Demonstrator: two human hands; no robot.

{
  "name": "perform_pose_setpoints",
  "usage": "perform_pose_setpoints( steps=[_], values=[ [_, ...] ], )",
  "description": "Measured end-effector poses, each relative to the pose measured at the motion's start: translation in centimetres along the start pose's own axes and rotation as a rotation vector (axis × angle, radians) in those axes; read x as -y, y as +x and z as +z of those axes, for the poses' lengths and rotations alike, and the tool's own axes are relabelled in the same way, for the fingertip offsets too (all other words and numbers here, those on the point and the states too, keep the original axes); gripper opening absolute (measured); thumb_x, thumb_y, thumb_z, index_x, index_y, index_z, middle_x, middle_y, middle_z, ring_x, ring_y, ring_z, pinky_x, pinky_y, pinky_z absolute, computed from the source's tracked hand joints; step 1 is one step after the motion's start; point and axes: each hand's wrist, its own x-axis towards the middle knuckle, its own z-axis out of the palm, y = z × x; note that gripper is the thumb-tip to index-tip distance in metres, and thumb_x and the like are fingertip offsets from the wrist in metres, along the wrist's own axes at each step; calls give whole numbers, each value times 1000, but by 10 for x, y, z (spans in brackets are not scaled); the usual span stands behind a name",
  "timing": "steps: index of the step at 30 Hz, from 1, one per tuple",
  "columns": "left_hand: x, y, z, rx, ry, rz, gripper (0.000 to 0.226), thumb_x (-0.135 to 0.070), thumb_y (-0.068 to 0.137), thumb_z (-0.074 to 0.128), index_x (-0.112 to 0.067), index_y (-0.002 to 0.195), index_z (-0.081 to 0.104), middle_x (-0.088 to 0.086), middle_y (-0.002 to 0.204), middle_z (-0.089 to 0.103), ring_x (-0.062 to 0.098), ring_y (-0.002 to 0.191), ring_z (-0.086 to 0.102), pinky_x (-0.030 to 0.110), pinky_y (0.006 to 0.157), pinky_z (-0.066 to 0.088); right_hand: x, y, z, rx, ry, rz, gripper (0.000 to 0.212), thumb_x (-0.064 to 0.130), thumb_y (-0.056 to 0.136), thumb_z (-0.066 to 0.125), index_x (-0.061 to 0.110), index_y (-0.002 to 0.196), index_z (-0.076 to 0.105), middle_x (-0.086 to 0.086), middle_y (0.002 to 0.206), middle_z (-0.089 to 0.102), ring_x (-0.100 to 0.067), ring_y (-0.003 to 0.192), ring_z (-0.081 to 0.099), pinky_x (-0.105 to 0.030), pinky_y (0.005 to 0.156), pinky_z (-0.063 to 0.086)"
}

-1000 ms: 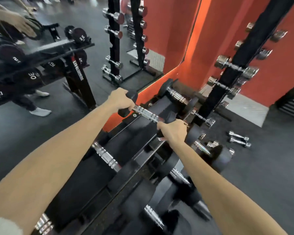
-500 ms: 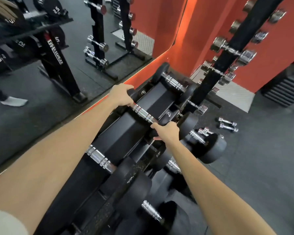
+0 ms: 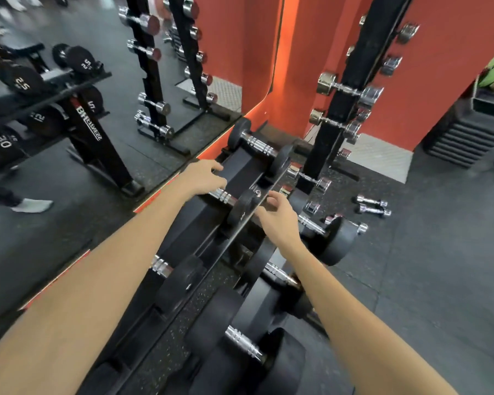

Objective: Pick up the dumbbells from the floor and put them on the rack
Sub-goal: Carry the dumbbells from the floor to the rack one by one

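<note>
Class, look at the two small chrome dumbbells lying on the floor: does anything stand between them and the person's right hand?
Yes. The right hand hovers over the black rack, and a black dumbbell on its lower tier lies between it and the two chrome dumbbells on the floor.

All the legible writing sits in the mirror [image 3: 69, 138] at upper left, so it reads reversed. White numerals mark the black dumbbell ends reflected there: "25" on one end [image 3: 86, 64], "25" on a second end [image 3: 22, 83] lower left of it, "12" on a third [image 3: 39, 117], and "30" on a large one [image 3: 4, 141] near the left edge. The reflected rack's slanted leg [image 3: 88, 124] carries white brand lettering beginning "BH"; the remaining letters are unclear.
</note>
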Motion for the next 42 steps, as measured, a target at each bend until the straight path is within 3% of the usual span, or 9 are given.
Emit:
perform_pose_setpoints(
  steps=[2, 7, 12, 16, 18, 21, 24, 28, 42],
  values=[
    [-11, -35, 12, -45, -106, 25, 48, -19, 84, 68, -22, 132, 66, 2, 127, 67, 16, 114, 60, 21, 89, 40, -4, -16, -23, -27, 34, -12, 50, 21, 96, 63, 20, 144, 50, 4, 133, 60, -5, 92, 64, -31, 88, 55],
    [-44, -139, 42, -163, -197, 119, 32, -13, 88, 68, -18, 119, 74, -4, 107, 72, 6, 98, 62, 4, 77, 40, -12, -65, -89, -30, 107, -110, 47, 19, 96, 64, 23, 141, 51, 5, 126, 60, 7, 89, 56, -5, 62, 43],
    [-88, -241, 83, -299, -261, 179, 23, -14, 88, 68, -21, 108, 75, -9, 92, 71, -9, 81, 61, -4, 67, 41, -26, -134, -165, -27, 183, -197, 48, 22, 92, 67, 23, 139, 55, 5, 126, 63, -18, 110, 64, -37, 97, 53],
    [-129, -302, 124, -254, -314, 244, 22, -19, 85, 71, -26, 105, 76, -5, 95, 76, 7, 89, 71, 9, 78, 51, -46, -194, -225, -63, 210, -228, 44, 19, 91, 67, 23, 134, 60, 4, 122, 69, -16, 106, 67, -29, 90, 54],
    [-152, -323, 147, -186, -276, 303, 23, -25, 83, 71, -31, 104, 76, -5, 97, 76, 11, 95, 70, 24, 88, 54, -63, -227, -255, -119, 199, -243, 43, 18, 92, 66, 24, 134, 59, 2, 124, 68, -13, 103, 67, -27, 86, 54],
    [-189, -353, 186, -59, -233, 429, 22, -26, 85, 70, -31, 106, 75, -5, 95, 76, 11, 93, 72, 30, 85, 57, -94, -282, -298, -242, 223, -223, 40, 17, 94, 64, 25, 133, 58, 7, 119, 68, -10, 99, 67, -32, 85, 57],
    [-218, -389, 233, 80, -204, 552, 22, -27, 83, 70, -35, 104, 75, -7, 91, 76, 12, 91, 72, 34, 84, 58, -129, -347, -333, -388, 224, -185, 36, 13, 94, 65, 25, 127, 60, 15, 111, 67, -4, 92, 65, -15, 75, 50],
    [-243, -456, 306, 319, -152, 736, 23, -25, 84, 69, -36, 103, 74, -7, 101, 78, 8, 87, 73, 31, 84, 58, -185, -448, -369, -642, 233, -89, 37, 8, 91, 68, 16, 127, 65, 4, 109, 70, 1, 86, 63, -4, 69, 46],
    [-269, -808, 527, 1060, 40, 1051, 24, -25, 86, 67, -39, 106, 72, -16, 97, 76, 3, 96, 68, 19, 71, 45, -356, -876, -427, -1412, 377, 289, 33, 16, 87, 66, 30, 116, 67, 9, 109, 73, -8, 88, 65, -30, 78, 54]
  ],
)
